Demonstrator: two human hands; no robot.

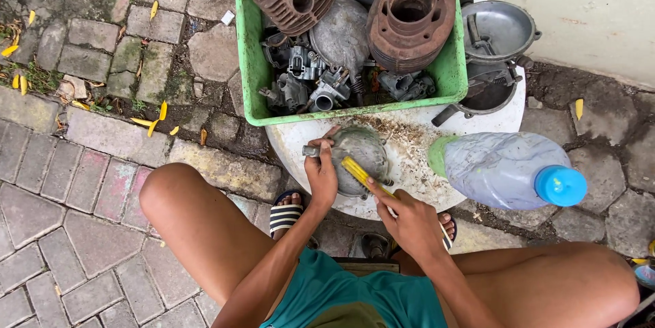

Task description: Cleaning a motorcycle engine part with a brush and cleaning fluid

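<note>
My left hand point(321, 172) grips a dirty grey metal engine part point(360, 153) by its left side, holding it down on a round white table point(409, 157). My right hand point(404, 216) holds a yellow-handled brush point(359, 173), whose head lies across the part's lower middle. Wood-coloured shavings and grit lie on the table just right of the part.
A green plastic crate point(253, 62) full of rusty finned cylinders point(411, 14) and grey carburettor pieces stands at the table's far side. A large plastic bottle with a blue cap point(508, 170) lies at the right. Metal pans point(495, 31) sit at the back right. Paving stones surround the table.
</note>
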